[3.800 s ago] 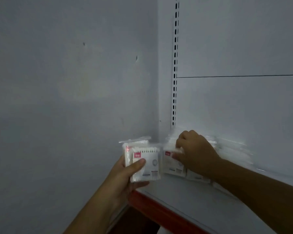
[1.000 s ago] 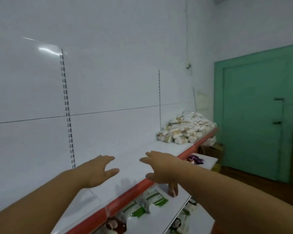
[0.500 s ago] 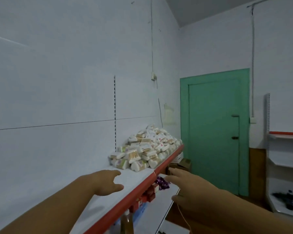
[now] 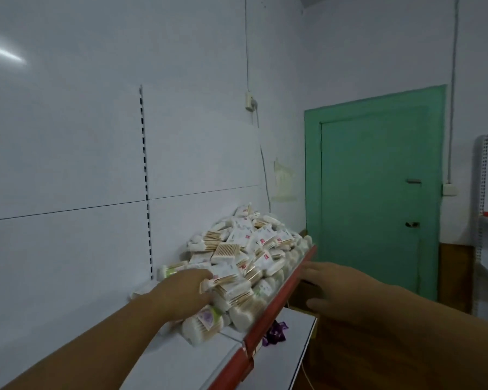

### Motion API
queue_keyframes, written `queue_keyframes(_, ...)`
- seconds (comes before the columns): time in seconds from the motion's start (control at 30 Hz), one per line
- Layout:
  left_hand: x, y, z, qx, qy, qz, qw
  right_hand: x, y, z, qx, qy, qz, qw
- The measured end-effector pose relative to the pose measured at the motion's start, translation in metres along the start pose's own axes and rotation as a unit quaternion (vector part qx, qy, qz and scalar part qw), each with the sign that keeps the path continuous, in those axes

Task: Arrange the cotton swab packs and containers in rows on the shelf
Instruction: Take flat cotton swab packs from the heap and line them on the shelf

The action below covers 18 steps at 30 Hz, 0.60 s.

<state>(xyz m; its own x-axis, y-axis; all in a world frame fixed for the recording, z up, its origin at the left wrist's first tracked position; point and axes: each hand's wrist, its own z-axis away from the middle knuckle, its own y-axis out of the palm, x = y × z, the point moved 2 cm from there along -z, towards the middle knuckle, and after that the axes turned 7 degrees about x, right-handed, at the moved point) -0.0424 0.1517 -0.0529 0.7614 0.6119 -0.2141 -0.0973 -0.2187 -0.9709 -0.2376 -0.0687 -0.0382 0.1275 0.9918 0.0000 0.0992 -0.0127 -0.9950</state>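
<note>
the pile of swab packs (image 4: pixel 245 249) lies heaped on the shelf (image 4: pixel 186 356), against the back wall and right up to the red edge (image 4: pixel 282 296). the left grip (image 4: pixel 181 294) lies on the near side of the pile, fingertips in among the packs; blur hides whether it has hold of one. the right grip (image 4: pixel 330 288) hangs in the air just past the red edge, fingers spread, holding nothing. a green door (image 4: pixel 378 192) stands beyond.
</note>
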Motion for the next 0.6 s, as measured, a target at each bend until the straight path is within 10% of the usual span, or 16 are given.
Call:
queue_keyframes(0.23,0.000,-0.005,-0.087,-0.121,-0.046,-0.061,0.990,-0.106,0.019,-0.105,-0.047,-0.070,-0.041,0.996)
queue_keyframes(0.6,-0.028,-0.014,-0.213,-0.065,-0.168,-0.108,0.978,-0.193,0.044,-0.221,-0.032,-0.211,-0.152,0.965)
